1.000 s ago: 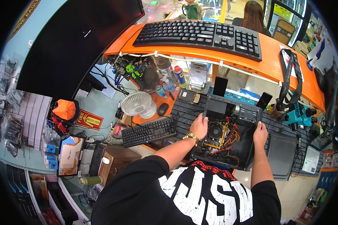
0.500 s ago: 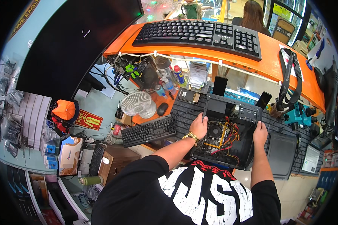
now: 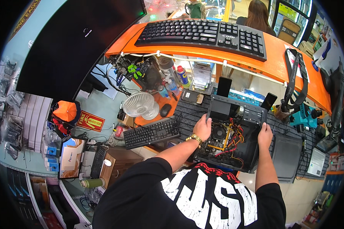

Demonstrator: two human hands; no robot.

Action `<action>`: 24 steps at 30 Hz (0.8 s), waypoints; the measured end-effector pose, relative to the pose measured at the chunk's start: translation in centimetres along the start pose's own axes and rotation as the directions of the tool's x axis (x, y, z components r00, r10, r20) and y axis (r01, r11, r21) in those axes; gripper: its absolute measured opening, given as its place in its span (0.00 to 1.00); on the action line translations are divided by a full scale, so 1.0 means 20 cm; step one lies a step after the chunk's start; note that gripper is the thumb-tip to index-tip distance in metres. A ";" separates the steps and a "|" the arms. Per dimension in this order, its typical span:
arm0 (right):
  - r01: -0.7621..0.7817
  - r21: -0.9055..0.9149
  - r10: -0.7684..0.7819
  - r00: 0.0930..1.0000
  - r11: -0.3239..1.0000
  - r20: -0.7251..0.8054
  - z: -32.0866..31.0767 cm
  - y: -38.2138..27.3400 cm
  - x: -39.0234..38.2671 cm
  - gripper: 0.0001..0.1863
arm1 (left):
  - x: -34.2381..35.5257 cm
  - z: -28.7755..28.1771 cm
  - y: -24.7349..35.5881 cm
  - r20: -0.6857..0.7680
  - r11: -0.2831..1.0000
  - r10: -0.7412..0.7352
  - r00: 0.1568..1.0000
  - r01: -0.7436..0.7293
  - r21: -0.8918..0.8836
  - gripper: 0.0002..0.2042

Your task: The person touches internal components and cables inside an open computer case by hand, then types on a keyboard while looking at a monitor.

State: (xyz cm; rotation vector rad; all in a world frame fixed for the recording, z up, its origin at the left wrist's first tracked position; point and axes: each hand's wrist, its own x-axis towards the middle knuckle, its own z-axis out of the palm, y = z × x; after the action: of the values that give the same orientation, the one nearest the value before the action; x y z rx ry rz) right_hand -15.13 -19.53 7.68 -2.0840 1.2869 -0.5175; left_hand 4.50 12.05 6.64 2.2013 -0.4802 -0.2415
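Note:
A black computer case [image 3: 251,142] lies tilted across the near edge of the workbench, its open side facing up. Inside it show a round cooler fan [image 3: 219,133], a yellow-edged board and tangled red, yellow and black wires. My left hand [image 3: 202,128], with a gold watch [image 3: 197,139] at the wrist, grips the case's left edge. On the opposite edge is my right hand [image 3: 265,136], fingers wrapped over the rim and partly hidden. A flat black panel [image 3: 286,158] rests on the bench to the right of the case.
Beyond the case stand two dark phones, one upright [image 3: 224,87] and one leaning [image 3: 269,101]. A black keyboard [image 3: 151,133], a mouse [image 3: 165,110] and a white fan [image 3: 138,105] sit to the left. An orange shelf [image 3: 202,51] spans above, and a teal microscope [image 3: 304,116] stands right.
My hands and the case hold still. On the large screen the small loading ring looks different, and the coloured lights at the top have shifted from green toward red.

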 end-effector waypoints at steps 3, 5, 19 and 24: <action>0.003 -0.037 -0.005 0.999 0.999 -0.036 -0.02 -0.01 -0.02 0.28 | 0.00 0.01 0.04 0.015 0.999 -0.033 0.999 0.033 0.006 0.23; -0.004 -0.041 0.003 1.000 0.999 -0.017 -0.03 -0.05 -0.03 0.28 | -0.01 0.01 0.01 -0.003 0.999 -0.038 0.999 0.038 0.020 0.23; -0.045 -0.024 0.045 0.999 0.999 0.010 -0.03 -0.04 -0.01 0.29 | 0.01 0.02 -0.01 0.015 1.000 0.001 1.000 0.000 -0.015 0.23; -0.052 -0.019 0.052 0.999 0.998 0.015 -0.04 -0.06 -0.02 0.29 | 0.01 0.03 -0.03 0.010 1.000 0.006 1.000 -0.006 -0.015 0.22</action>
State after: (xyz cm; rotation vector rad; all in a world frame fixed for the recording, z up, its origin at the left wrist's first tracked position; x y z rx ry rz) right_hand -14.94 -18.96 9.10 -2.0594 1.3383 -0.4677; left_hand 4.70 11.95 5.76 2.1847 -0.4892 -0.2520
